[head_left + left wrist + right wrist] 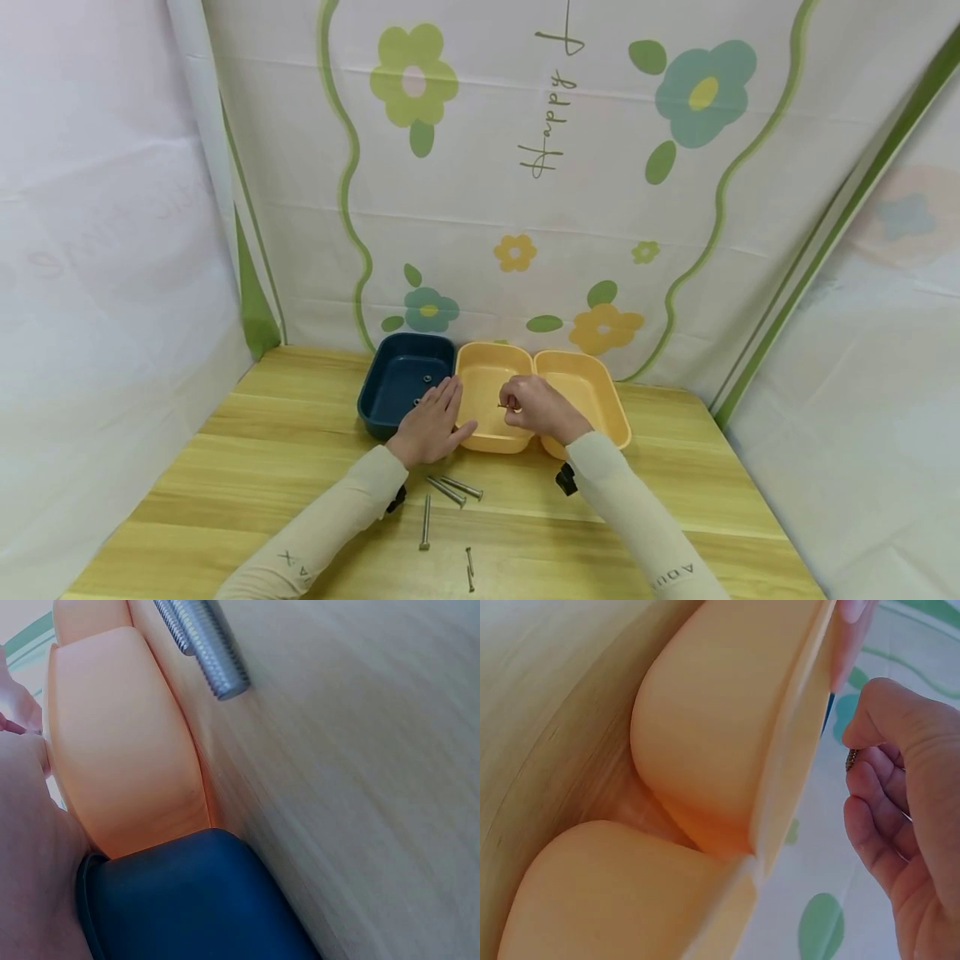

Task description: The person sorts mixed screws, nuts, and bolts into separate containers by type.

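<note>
My right hand (542,407) is above the middle yellow tray (497,443), pinching a small screw (851,760) between thumb and fingers. Only its threaded end shows in the right wrist view; the rest is hidden by the fingers. My left hand (431,425), fingers straight, lies over the adjoining edges of the blue tray (367,400) and the middle yellow tray. Inside the blue tray are a nut (427,378) and another small metal piece (417,402) partly covered by my left fingers.
Nearer me on the wooden table (300,467) lie a long bolt (426,521), two more bolts (447,492) side by side, and two thin screws (469,568). A second yellow tray (618,412) adjoins the middle one. A flowered cloth (450,192) hangs behind.
</note>
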Demonstrator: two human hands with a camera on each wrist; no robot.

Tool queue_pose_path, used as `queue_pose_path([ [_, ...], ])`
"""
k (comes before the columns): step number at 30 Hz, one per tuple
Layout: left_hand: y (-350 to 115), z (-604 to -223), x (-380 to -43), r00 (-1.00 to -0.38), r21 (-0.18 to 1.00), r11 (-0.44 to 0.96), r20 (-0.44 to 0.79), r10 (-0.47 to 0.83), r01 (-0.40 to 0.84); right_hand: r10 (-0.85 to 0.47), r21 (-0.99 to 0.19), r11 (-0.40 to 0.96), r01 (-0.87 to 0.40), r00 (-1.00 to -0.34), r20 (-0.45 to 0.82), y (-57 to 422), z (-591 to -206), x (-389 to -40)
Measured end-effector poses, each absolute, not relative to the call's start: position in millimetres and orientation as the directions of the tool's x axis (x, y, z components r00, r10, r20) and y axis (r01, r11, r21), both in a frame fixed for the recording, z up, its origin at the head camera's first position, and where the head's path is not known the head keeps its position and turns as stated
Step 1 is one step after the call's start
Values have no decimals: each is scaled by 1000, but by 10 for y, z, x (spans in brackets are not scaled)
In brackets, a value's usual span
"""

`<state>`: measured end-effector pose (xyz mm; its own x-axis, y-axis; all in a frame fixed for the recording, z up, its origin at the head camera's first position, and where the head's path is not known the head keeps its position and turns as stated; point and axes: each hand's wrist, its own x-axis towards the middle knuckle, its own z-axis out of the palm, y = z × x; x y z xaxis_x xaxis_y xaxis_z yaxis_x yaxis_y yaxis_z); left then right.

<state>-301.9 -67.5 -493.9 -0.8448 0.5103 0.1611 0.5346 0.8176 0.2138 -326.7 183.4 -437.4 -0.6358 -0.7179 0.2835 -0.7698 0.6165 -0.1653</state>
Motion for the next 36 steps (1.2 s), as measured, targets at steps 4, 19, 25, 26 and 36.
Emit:
queue_pose_path([
  [4,-672,-4931,-3010,-850,192,828,148,506,526,-704,-168,634,-754,-654,277,1824,-4426,-3354],
  [19,-666,-4951,-3028,-844,206,819,168,509,535,-612,-142,738,-660,-743,272,1764,-4480,-3360],
  [25,-685,-4998,-3066,-839,202,815,171,517,543,-649,-146,706,-693,-716,256,1822,-4359,-3236],
  [26,-685,-5003,-3070,-839,200,816,173,516,542,-655,-147,702,-696,-713,249,1831,-4335,-3206],
  [36,-684,-5023,-3070,-836,184,816,168,523,548,-721,-114,660,-743,-668,185,1905,-4162,-2867],
])
